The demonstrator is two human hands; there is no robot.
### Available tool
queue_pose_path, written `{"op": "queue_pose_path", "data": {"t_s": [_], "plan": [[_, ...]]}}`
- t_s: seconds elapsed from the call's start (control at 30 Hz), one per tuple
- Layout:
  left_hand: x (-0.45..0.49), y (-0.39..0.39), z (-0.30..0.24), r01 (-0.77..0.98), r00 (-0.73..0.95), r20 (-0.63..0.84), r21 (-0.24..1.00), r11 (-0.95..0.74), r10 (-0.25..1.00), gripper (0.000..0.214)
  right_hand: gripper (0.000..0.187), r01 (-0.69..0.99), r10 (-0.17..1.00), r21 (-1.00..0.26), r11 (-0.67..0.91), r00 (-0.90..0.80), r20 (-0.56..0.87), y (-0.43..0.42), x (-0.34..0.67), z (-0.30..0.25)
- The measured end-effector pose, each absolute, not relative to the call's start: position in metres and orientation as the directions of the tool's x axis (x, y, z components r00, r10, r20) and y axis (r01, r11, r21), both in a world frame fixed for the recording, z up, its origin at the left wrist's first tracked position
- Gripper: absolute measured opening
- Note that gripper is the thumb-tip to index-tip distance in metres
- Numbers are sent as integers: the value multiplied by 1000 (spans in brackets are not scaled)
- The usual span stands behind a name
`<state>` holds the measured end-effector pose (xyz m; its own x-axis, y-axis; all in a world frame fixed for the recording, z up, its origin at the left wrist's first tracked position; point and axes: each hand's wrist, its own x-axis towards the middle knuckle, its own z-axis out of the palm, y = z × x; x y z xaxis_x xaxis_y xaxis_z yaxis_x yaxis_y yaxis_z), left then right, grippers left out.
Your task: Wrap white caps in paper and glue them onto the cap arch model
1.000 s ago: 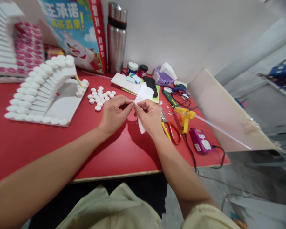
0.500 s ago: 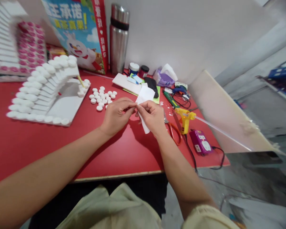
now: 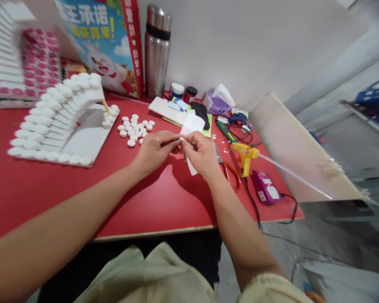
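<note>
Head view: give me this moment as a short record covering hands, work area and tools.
Left hand: fingertips pinched, meeting the right's
Right hand: thumb and finger pinched
Between fingertips: small white thing, mostly hidden
Beyond right hand: white paper, partly covered
Left side: loose white pieces, white stair model
Right side: yellow glue gun, purple socket box
Surface: red table

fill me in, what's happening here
A person's left hand and right hand meet above the red table, their fingers pinching a small, mostly hidden white piece. A white strip shows beneath the right hand. Loose white discs lie beyond the left hand, and a yellow glue gun is to the right.
</note>
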<state>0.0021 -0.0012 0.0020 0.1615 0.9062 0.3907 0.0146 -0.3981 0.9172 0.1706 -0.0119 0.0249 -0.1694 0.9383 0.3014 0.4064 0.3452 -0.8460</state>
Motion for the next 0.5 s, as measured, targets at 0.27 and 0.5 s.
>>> {"op": "queue_pose_path", "data": {"t_s": [0.27,0.5], "plan": [[3,-3,7,166,121,519,830,-533,846,17,37,90,985,-996,29,-173,13,-9,171,32],[-3,1,12,70,157,368,921,-382,916,14,47,-234,761,-786,-572,-509,-402,1,182,42]]}}
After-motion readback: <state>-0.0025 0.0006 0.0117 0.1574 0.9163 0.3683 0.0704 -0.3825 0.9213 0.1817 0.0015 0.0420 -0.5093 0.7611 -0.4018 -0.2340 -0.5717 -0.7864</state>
